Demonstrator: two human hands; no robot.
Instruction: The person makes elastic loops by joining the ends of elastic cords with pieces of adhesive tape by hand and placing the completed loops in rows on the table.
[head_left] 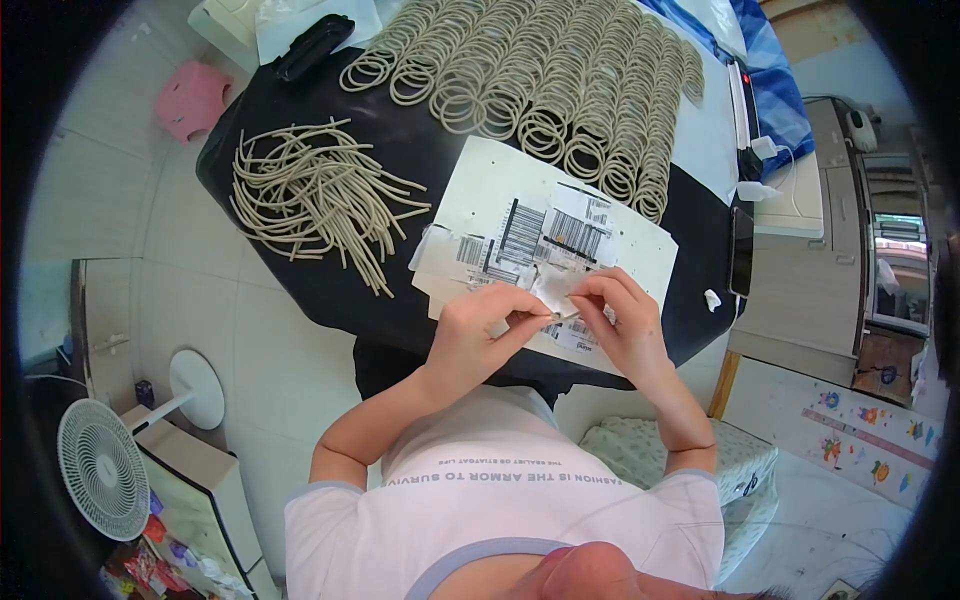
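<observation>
Left grip (483, 330) and right grip (627, 325) pinch closed on a white tissue (553, 287), which spans between them.

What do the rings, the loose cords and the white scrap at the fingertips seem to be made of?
Rings: probably rubber or soft plastic, dull beige; no metallic glint.
Cords: seemingly similar material, same dull beige; they bend in loose curves, so flexible.
White scrap: likely paper or tissue, matte; looks thin and creased.
</observation>
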